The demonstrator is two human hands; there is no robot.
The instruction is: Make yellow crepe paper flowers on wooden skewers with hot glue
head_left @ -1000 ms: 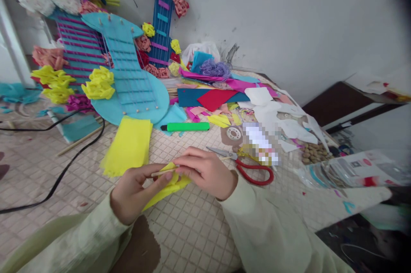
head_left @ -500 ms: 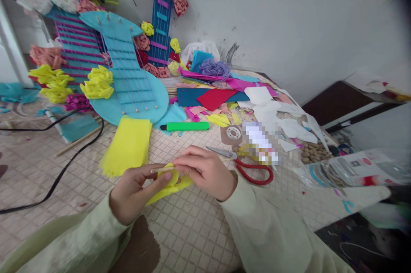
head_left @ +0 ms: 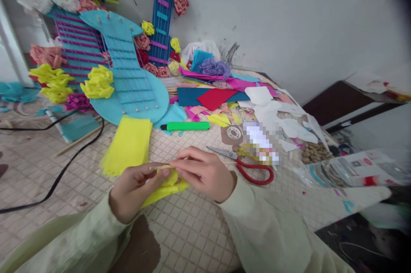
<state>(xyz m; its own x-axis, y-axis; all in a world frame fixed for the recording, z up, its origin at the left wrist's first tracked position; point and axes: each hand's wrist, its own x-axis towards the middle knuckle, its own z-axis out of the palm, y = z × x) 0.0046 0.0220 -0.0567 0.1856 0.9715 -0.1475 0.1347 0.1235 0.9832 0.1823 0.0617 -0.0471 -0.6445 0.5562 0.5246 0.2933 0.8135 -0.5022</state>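
Between my two hands is a piece of yellow crepe paper (head_left: 167, 191), curled around a thin wooden stick (head_left: 157, 167). My left hand (head_left: 135, 191) pinches the paper and the stick between thumb and fingers. At the stick's right end, the fingertips of my right hand (head_left: 205, 172) are pressed together on the paper; what lies under them is partly hidden. A stack of yellow crepe paper sheets (head_left: 130, 144) lies just beyond my left hand. Scissors with red handles (head_left: 257, 174) rest to the right of my right hand.
A green utility knife (head_left: 188, 126) lies ahead. Blue guitar-shaped craft pieces (head_left: 131, 84) with paper flowers stand at the back left. A black cable (head_left: 69, 163) crosses the left side. Paper scraps (head_left: 266, 112), a roll of tape (head_left: 233, 133) and a plastic bottle (head_left: 353, 168) sit rightward.
The stick has turned in my fingers and the yellow paper has rolled further around it. My right fingertips have shifted slightly left. Everything else stays put.
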